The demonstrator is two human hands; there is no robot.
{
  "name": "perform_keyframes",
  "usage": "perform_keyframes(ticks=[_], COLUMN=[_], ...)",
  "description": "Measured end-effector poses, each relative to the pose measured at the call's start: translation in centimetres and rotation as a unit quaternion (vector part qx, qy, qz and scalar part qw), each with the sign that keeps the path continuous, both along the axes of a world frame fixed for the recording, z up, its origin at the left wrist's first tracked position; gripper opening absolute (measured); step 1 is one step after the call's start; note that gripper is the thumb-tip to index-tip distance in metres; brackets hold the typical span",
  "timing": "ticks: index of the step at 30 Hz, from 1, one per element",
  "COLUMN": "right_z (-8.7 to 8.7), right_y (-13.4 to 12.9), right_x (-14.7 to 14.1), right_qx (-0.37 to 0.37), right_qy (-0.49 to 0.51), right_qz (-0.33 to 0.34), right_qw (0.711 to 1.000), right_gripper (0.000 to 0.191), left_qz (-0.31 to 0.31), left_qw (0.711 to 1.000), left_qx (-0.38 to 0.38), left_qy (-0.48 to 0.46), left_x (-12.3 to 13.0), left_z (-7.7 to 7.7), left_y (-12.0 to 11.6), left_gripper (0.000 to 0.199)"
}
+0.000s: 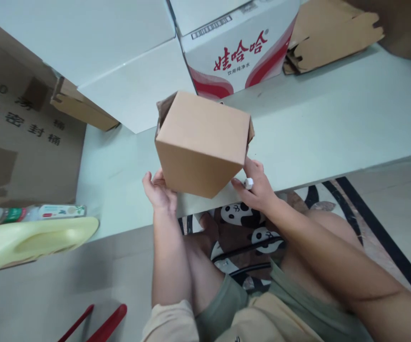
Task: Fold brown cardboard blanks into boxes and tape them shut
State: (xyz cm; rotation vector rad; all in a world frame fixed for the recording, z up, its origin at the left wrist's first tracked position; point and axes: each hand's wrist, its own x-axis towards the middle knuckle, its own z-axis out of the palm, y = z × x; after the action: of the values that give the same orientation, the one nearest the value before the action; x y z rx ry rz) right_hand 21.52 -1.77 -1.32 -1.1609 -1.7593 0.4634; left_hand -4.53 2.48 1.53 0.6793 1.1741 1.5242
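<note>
A small brown cardboard box (201,128) is tilted toward me above the front edge of the table, its flaps partly folded out at the left and right ends. My left hand (161,192) supports its lower left side with the palm turned up; some fingers are hidden by the box. At the lower right corner, my right hand (257,185) grips the box, with several fingertips out of sight behind it. A small white piece (248,183) sits at the fingers of my right hand; its kind is unclear.
Across the pale tabletop (315,123) stand white cartons, one with red lettering (241,59). Flattened cardboard (333,42) lies back right. On the left are a large printed carton (23,128), a bottle (9,214) and a pale yellow plastic piece (38,240). Red handles (107,325) show below.
</note>
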Motion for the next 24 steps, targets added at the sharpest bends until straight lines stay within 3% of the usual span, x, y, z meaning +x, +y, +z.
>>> perform_keyframes(ticks=[4,13,20,24], right_z=[0.0,1.5,1.7,2.0], right_y=[0.1,-0.1,0.1,0.1], right_x=[0.4,1.4,1.6,1.8], right_qx=[0.006,0.023,0.057,0.089], right_qy=[0.059,0.071,0.108,0.141], right_qz=[0.027,0.052,0.036,0.045], right_qw=[0.998,0.996,0.992,0.985], right_gripper=[0.074,0.063,0.056,0.049], left_qz=[-0.067,-0.044,-0.101,-0.185], left_qw=[0.996,0.996,0.990,0.975], left_qx=[0.002,-0.016,-0.079,-0.122], left_qy=[0.054,0.080,0.058,0.036], left_x=[1.1,3.3,4.6,5.1], left_z=[-0.5,-1.3,-1.8,-1.2], left_y=[-0.3,-0.7,-1.1,-1.7], left_gripper=[0.048,0.055,0.047,0.050])
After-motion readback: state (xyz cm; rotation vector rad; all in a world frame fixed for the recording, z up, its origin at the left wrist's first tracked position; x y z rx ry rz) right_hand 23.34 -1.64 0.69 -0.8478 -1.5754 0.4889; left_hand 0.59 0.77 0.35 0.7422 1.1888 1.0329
